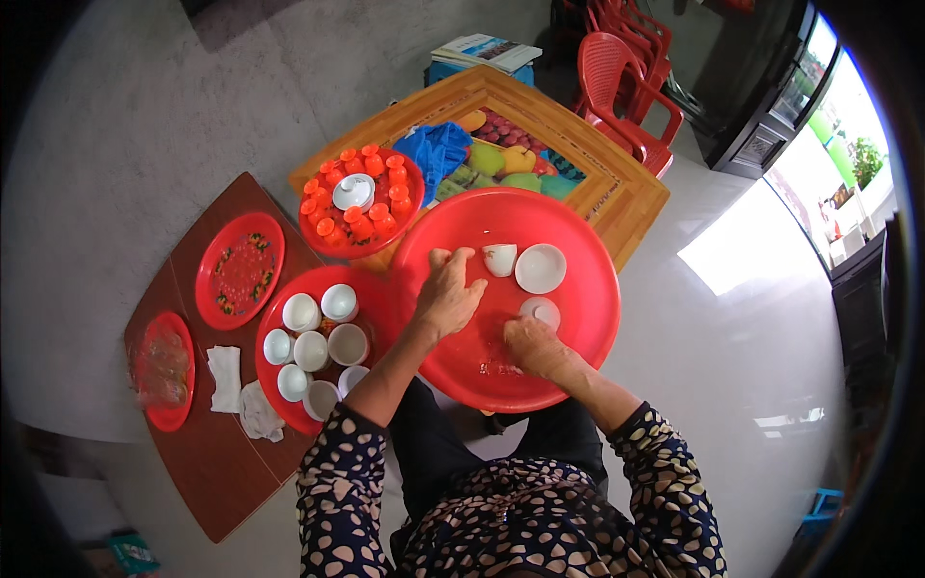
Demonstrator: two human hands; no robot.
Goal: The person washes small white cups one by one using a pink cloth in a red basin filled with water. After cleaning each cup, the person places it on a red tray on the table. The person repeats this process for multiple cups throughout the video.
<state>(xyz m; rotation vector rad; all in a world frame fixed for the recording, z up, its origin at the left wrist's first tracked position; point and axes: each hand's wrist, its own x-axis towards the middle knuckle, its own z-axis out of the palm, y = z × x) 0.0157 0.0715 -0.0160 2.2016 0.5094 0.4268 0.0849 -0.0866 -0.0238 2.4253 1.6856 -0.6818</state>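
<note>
My left hand [449, 295] hovers over the left part of a large red plastic basin [462, 224], its fingers apart with nothing between them. Just right of those fingers lies a white cup with a gold-coloured mark [498, 260], tipped on its side. A white bowl [540, 268] sits beside the cup. Lower in the basin, my right hand [536, 347] has curled fingers against the near side of a small white bowl [542, 311], which shows its foot ring. The hand covers part of this bowl, and its fingertips are hidden, so the grip is unclear.
Left of the basin, a red tray [269, 376] carries several white cups. Another red tray [361, 249] holds orange goblets and a lidded white bowl. A blue cloth [435, 150] lies on the wooden table [636, 206]. White cloths [225, 379] lie on the brown table [209, 477].
</note>
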